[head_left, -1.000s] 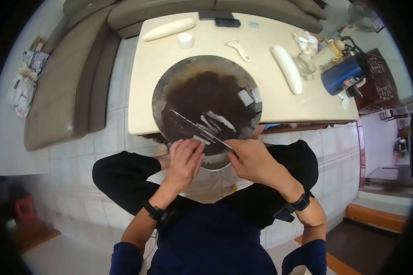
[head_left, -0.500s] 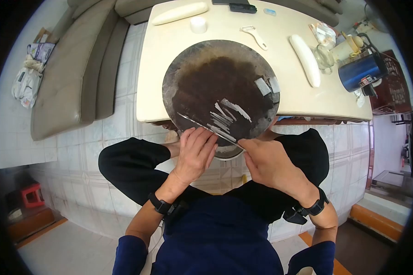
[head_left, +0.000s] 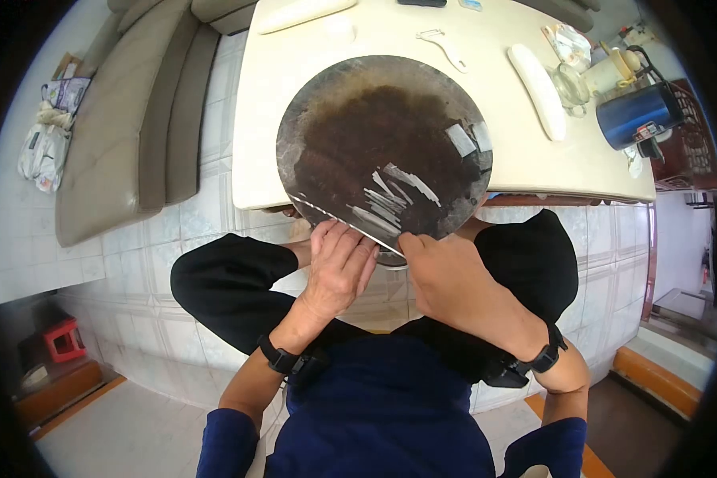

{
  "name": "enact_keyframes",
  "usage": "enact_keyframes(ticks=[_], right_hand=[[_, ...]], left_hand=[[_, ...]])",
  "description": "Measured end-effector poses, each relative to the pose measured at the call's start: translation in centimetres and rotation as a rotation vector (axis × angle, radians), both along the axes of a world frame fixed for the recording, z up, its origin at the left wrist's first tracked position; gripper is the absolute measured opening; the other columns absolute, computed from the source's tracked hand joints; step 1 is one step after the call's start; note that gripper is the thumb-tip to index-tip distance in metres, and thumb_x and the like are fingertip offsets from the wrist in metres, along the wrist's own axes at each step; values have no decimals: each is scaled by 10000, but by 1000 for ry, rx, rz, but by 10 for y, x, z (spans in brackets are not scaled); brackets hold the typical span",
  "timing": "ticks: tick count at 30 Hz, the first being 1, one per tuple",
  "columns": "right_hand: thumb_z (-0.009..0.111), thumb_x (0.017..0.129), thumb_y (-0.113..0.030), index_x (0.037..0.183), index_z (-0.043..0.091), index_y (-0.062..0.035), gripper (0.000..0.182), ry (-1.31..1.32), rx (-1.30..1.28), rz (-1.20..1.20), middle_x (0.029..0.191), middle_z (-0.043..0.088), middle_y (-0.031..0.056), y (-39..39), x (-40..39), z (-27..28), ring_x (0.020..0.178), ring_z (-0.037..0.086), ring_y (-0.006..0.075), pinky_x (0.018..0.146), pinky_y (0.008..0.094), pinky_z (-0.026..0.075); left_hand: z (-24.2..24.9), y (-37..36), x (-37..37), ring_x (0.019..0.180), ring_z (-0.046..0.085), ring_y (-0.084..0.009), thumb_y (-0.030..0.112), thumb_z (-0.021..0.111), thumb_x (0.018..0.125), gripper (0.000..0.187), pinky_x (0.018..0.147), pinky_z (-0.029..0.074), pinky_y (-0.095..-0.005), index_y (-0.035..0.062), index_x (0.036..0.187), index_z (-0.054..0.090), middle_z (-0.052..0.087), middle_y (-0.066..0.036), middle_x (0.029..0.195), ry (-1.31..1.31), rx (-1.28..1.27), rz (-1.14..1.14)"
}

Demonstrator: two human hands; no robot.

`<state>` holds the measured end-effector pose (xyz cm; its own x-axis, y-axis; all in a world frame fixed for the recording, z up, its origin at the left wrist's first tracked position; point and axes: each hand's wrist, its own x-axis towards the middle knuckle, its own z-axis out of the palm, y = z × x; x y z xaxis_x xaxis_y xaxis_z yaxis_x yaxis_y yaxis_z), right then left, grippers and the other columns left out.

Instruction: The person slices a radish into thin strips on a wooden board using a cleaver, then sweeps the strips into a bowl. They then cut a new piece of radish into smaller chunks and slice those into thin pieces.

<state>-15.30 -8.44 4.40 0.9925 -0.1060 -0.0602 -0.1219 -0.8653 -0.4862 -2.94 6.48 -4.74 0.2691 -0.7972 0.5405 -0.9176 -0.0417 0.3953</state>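
My right hand (head_left: pixel 454 275) is closed round the handle of a knife. Its thin blade (head_left: pixel 320 210), seen almost edge-on, slants up to the left over the near edge of a round dark chopping board (head_left: pixel 374 119). Just below the blade, the fingers of my left hand (head_left: pixel 338 263) are bent and held together; whatever lies under them is hidden. Thin pale strips (head_left: pixel 382 203) lie on the board just past the blade. Two flat pale pieces, one a rectangular slice (head_left: pixel 460 140), rest near its right edge.
On the cream table (head_left: pixel 263 135) are a long white radish (head_left: pixel 538 92) at the right, another white radish (head_left: pixel 307 12) at the far left, a white peeler (head_left: pixel 444 49), a glass jar (head_left: pixel 570 88) and a blue canister (head_left: pixel 637 119). A grey sofa (head_left: pixel 119 135) stands at the left.
The knife and my right hand have shifted left, and the blade tip now reaches the board's left edge. My left hand has barely moved. The view has tilted slightly.
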Motion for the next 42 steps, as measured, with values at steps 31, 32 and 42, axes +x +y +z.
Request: enact_keyframes(ticks=[31, 32, 42], right_hand=[[548, 781, -28, 814, 557, 16, 56, -133, 103, -76, 715, 621, 245, -16, 1, -13, 688, 635, 413, 607, 481, 498], [543, 791, -28, 813, 555, 19, 53, -112, 134, -83, 689, 609, 248, -15, -2, -9, 687, 628, 420, 603, 483, 494], [546, 778, -13, 810, 540, 22, 47, -82, 110, -18, 709, 613, 223, -18, -7, 3, 679, 633, 399, 588, 458, 498]], left_hand=[[-1, 0, 1, 1071, 571, -284, 2, 708, 729, 373, 975, 398, -464, -26, 1096, 644, 597, -129, 1095, -15, 8, -4], [-1, 0, 2, 1048, 581, -292, -12, 710, 732, 371, 960, 413, -469, -17, 1097, 642, 589, -131, 1097, -12, 2, -8], [-1, 2, 4, 1099, 555, -269, 14, 707, 729, 372, 990, 383, -449, -33, 1093, 646, 606, -122, 1097, -20, 18, -26]])
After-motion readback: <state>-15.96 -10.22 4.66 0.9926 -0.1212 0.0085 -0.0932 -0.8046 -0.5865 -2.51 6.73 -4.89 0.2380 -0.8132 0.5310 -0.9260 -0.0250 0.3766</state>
